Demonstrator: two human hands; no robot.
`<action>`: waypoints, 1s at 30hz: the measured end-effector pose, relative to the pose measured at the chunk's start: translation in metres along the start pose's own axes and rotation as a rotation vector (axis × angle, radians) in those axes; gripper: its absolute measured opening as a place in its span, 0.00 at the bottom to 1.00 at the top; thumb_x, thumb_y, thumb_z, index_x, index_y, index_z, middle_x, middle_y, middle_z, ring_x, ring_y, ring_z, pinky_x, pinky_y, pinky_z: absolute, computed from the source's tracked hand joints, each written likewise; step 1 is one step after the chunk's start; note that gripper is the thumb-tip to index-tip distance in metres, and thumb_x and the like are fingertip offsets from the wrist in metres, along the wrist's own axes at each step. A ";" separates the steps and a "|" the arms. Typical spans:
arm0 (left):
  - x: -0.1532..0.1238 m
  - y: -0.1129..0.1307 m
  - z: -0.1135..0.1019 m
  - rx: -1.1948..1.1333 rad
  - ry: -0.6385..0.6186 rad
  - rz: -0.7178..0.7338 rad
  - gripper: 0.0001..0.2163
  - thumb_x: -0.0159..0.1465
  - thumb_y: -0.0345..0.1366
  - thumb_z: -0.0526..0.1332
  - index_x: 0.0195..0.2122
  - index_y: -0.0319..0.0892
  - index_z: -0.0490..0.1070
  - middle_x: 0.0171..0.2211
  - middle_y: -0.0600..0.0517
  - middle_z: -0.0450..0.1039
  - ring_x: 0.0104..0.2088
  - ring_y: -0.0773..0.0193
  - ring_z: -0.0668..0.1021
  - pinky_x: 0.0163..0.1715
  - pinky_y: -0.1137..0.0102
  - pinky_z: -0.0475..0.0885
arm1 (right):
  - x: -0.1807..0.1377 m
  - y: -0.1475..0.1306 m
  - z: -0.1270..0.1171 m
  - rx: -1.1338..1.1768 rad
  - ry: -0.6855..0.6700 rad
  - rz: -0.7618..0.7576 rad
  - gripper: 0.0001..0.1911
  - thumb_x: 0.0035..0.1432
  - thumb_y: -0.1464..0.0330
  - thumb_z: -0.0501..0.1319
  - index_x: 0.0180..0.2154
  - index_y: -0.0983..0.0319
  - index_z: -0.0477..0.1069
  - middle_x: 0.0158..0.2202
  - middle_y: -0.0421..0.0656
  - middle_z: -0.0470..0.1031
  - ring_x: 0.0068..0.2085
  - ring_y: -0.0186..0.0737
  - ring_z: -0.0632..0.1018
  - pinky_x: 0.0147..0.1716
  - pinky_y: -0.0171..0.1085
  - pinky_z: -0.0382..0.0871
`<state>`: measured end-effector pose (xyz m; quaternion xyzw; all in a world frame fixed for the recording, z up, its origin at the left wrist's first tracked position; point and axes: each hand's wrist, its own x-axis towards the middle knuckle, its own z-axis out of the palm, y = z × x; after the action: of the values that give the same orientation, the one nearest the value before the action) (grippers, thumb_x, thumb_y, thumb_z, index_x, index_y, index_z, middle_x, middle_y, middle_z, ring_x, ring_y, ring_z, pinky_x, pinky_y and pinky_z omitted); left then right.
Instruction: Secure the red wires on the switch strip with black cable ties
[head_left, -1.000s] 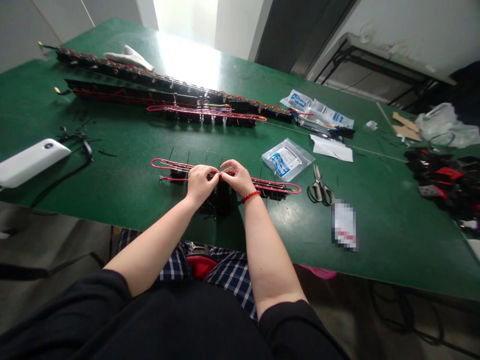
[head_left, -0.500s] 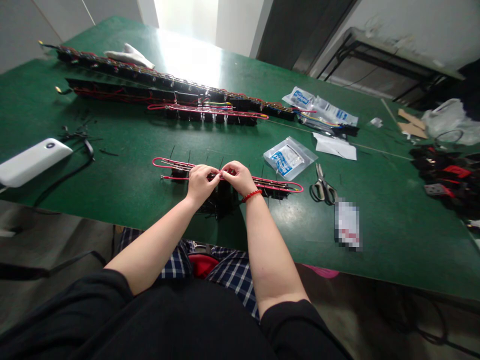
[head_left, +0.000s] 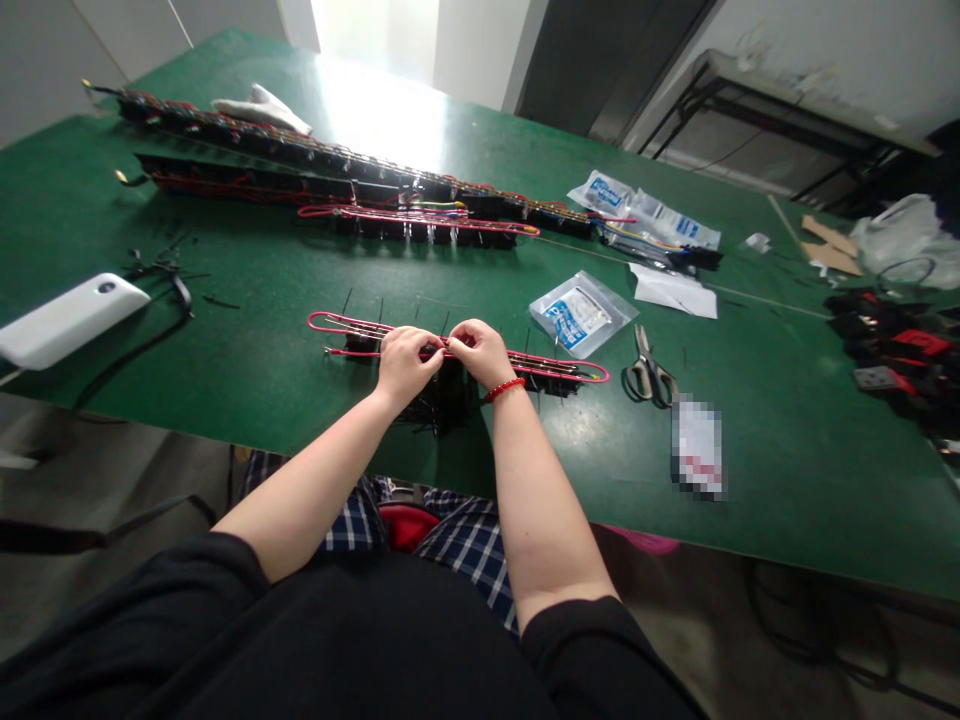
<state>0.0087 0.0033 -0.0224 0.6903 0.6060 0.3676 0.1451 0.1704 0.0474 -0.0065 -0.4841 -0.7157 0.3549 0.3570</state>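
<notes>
A long black assembly with a looped red wire lies across the near part of the table. Thin black cable ties stick up along it. Over its middle, my left hand has thumb and forefinger pinched together. My right hand, with a red bead bracelet at the wrist, pinches right beside it, fingertips nearly touching. Whatever sits between the fingertips is too small to make out. Beneath the hands is a dark bundle of black strands, partly hidden.
Scissors and a blurred packet lie to the right, near a clear plastic bag. Long wired black strips stretch across the back. At left are a white device and black scraps. Dark parts pile up far right.
The view has shifted slightly. Both hands remain pinched over the middle of the assembly, with only a small movement of the fingers.
</notes>
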 end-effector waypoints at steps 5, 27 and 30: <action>0.002 0.000 -0.003 0.012 -0.059 0.004 0.04 0.64 0.38 0.64 0.37 0.48 0.77 0.41 0.52 0.82 0.48 0.56 0.78 0.57 0.59 0.67 | 0.001 0.002 0.002 -0.008 0.011 0.026 0.04 0.51 0.67 0.61 0.25 0.59 0.68 0.29 0.38 0.69 0.34 0.38 0.70 0.35 0.37 0.64; -0.008 -0.047 -0.032 0.167 -0.068 0.191 0.09 0.68 0.35 0.57 0.36 0.48 0.79 0.45 0.49 0.80 0.49 0.55 0.77 0.56 0.57 0.67 | -0.001 0.003 0.005 0.166 -0.038 0.087 0.06 0.51 0.63 0.61 0.28 0.59 0.70 0.27 0.37 0.73 0.30 0.35 0.71 0.31 0.35 0.64; -0.005 -0.046 -0.033 0.232 -0.060 0.258 0.09 0.67 0.36 0.58 0.35 0.47 0.78 0.44 0.49 0.79 0.47 0.54 0.77 0.55 0.56 0.67 | -0.001 0.004 0.005 0.160 -0.042 0.086 0.06 0.50 0.64 0.62 0.28 0.59 0.70 0.27 0.37 0.73 0.30 0.35 0.71 0.32 0.35 0.64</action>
<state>-0.0470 0.0007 -0.0307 0.7852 0.5461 0.2900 0.0338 0.1685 0.0463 -0.0122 -0.4768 -0.6708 0.4360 0.3641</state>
